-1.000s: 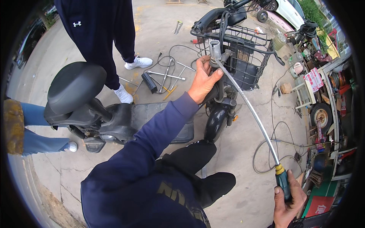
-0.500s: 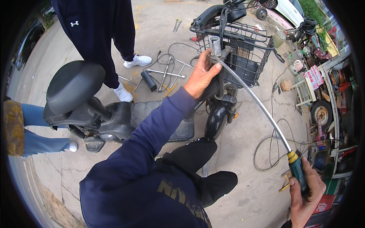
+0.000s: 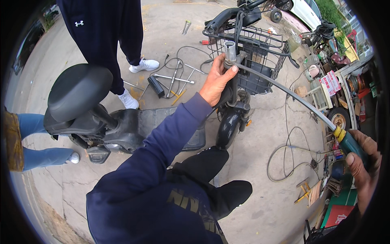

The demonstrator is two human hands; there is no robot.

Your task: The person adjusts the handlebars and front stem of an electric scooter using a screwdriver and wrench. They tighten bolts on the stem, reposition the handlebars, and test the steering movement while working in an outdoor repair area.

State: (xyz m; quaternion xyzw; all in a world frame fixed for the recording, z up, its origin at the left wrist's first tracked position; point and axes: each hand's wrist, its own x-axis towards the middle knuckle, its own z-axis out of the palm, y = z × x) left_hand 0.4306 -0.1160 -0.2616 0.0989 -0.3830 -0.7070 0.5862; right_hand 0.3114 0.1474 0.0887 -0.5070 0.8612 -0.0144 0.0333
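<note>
My right hand (image 3: 363, 164) is wrapped round the dark green handle of a long screwdriver (image 3: 292, 92) with a yellow collar, at the right edge. Its metal shaft slants up leftward to the steering column of a black electric scooter (image 3: 160, 126). There my left hand (image 3: 218, 80) closes on the ring (image 3: 230, 64) below an upright, open-topped silver tube (image 3: 230, 50). The left thumb lies by the shaft's tip; exactly where the tip bears is hidden. The scooter's handlebar (image 3: 224, 21) is off the tube and hangs over the front basket (image 3: 264, 53).
One person in dark trousers (image 3: 103, 36) stands beyond the scooter; another in jeans (image 3: 34, 142) is at the left. Cross wrenches (image 3: 174, 79), a black box (image 3: 156, 86) and a cable lie on the concrete. A hose (image 3: 270, 168) coils at right, near cluttered shelves (image 3: 349, 93).
My right hand has swung the screwdriver handle up and to the right, so the shaft lies flatter. My left hand stays at the ring.
</note>
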